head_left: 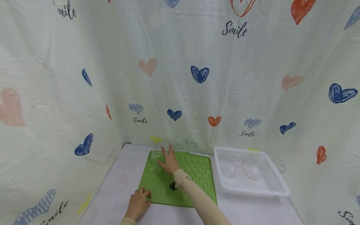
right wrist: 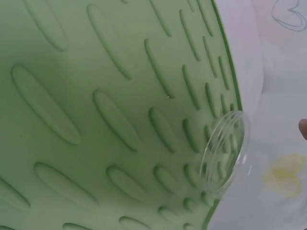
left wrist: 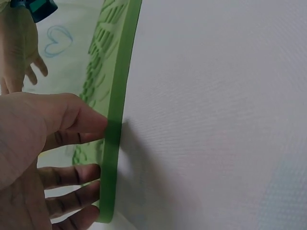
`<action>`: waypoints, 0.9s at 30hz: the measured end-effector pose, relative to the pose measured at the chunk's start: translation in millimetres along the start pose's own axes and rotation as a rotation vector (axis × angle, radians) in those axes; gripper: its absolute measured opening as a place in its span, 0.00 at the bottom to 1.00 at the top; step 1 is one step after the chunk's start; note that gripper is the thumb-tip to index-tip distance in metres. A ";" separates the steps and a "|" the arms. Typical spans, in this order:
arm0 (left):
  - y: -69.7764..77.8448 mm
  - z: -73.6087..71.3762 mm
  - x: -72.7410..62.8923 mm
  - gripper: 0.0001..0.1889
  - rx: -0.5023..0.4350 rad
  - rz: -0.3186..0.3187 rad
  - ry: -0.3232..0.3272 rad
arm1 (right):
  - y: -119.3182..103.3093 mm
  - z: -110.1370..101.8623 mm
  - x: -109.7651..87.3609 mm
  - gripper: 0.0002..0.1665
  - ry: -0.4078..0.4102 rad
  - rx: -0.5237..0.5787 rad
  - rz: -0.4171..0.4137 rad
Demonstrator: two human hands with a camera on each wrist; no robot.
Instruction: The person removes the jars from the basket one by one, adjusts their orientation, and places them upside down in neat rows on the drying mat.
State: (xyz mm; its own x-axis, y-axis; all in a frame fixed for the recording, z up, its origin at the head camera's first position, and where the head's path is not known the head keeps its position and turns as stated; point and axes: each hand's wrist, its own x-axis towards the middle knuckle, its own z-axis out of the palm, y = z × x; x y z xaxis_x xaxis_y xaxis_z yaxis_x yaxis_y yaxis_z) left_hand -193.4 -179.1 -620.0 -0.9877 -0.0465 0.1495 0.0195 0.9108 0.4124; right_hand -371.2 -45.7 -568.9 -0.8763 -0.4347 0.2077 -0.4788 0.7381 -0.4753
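Observation:
My left hand rests at the near left corner of a green ridged silicone mat. In the left wrist view its thumb and fingertips touch the mat's raised rim. Over the far left part of the mat, my right hand reaches with its fingers spread. Just beside those fingers stands a clear round vessel, partly overlapped by them in the head view. The right wrist view shows the vessel's clear round rim by the mat's edge, and one fingertip apart from it.
A white perforated plastic basket stands right of the mat with several clear round vessels inside. A small black item shows beside the right sleeve. White curtains printed with hearts enclose the white-covered table.

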 end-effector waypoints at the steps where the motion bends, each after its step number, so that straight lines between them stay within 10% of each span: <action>1: 0.6 0.1 0.7 0.09 0.002 0.005 0.000 | -0.5 -1.1 -0.5 0.47 0.006 0.000 -0.002; 27: 10.8 -5.5 10.9 0.11 0.028 -0.016 -0.073 | -4.2 -58.7 -57.4 0.46 0.078 0.055 -0.184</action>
State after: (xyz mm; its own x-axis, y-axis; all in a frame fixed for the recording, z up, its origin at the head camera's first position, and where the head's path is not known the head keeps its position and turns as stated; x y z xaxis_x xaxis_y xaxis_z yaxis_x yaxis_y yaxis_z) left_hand -203.0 -172.1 -609.0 -0.9966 -0.0322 0.0763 -0.0001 0.9215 0.3884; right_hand -322.0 6.5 -528.6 -0.7770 -0.5166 0.3596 -0.6292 0.6199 -0.4689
